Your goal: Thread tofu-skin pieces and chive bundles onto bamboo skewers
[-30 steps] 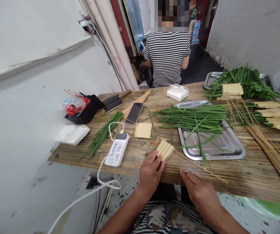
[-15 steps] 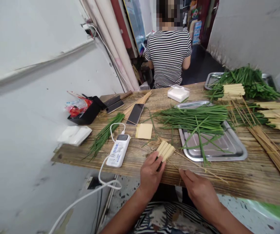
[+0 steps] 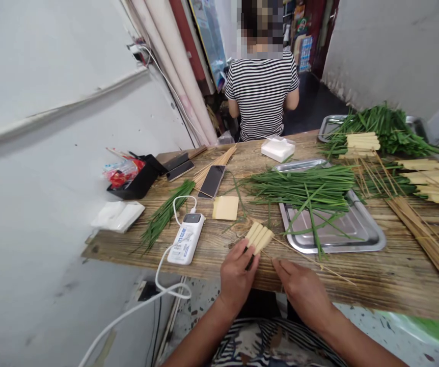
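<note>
My left hand is closed around a row of pale yellow tofu-skin rolls near the table's front edge. Just to the right, my right hand pinches a thin bamboo skewer that points at the rolls. How far the skewer goes into them is hidden by the fingers. Beyond the rolls lies a small stack of flat square tofu sheets. A loose skewer rests on the wood to the right.
Green chives lie across a metal tray. Finished-looking skewered rolls and a skewer bundle are at right. A power bank, phone and black box stand left. A person faces away behind the table.
My right hand has moved left, bringing the skewer closer to the rolls. My left hand keeps its grip in nearly the same place. The camera view has shifted slightly.
</note>
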A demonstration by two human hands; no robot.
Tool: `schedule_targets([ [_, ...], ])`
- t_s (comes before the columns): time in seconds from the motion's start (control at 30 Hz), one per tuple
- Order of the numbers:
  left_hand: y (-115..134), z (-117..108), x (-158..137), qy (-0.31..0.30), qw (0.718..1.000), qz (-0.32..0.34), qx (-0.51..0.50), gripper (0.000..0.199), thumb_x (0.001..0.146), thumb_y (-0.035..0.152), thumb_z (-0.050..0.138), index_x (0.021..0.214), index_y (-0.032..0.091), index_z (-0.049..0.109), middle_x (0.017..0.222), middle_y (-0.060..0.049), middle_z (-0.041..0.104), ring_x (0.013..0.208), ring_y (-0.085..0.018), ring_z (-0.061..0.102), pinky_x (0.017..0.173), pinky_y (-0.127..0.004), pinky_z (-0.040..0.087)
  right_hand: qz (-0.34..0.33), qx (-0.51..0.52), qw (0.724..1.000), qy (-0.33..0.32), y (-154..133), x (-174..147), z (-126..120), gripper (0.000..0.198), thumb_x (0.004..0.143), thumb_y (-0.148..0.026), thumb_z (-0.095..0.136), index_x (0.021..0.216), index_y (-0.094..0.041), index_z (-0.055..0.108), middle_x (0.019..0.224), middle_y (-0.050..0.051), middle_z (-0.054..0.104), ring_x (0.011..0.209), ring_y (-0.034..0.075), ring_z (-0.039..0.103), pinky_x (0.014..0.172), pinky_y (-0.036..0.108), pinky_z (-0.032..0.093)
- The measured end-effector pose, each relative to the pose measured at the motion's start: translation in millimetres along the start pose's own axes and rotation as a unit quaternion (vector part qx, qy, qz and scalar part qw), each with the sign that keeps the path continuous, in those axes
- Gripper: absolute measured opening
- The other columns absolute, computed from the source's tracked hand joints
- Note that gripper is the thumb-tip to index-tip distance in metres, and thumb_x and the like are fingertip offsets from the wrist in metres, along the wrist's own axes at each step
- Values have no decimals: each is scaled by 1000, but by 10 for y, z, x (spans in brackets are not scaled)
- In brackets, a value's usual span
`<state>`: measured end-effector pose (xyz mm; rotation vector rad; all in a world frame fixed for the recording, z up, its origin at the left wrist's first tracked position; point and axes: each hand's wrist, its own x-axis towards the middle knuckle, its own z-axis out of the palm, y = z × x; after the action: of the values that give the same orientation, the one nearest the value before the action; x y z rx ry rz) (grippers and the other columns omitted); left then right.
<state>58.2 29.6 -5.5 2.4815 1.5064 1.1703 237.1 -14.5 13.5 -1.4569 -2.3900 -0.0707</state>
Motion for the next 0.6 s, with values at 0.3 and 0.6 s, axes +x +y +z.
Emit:
schedule_targets([
  [0.3, 1, 22, -24, -3, 1000, 3, -3, 25, 86, 17, 55, 109, 18, 64, 117, -11, 63, 110, -23, 59, 95, -42, 51, 47, -23, 998, -24, -9, 90, -105, 29, 79, -4, 52, 104, -16, 61, 85, 5, 64, 76, 17, 60, 65, 26, 46],
  [0.6, -51, -16, -80, 54, 998, 33, -10, 26, 86, 19, 56, 111, 19, 61, 120, -11, 61, 113, -24, 57, 98, -49, 46, 134, -63, 988, 43, 215, -293, -317, 10, 81, -20, 55, 88, -17, 61, 108, 11, 56, 102, 27, 47, 87, 41, 39],
])
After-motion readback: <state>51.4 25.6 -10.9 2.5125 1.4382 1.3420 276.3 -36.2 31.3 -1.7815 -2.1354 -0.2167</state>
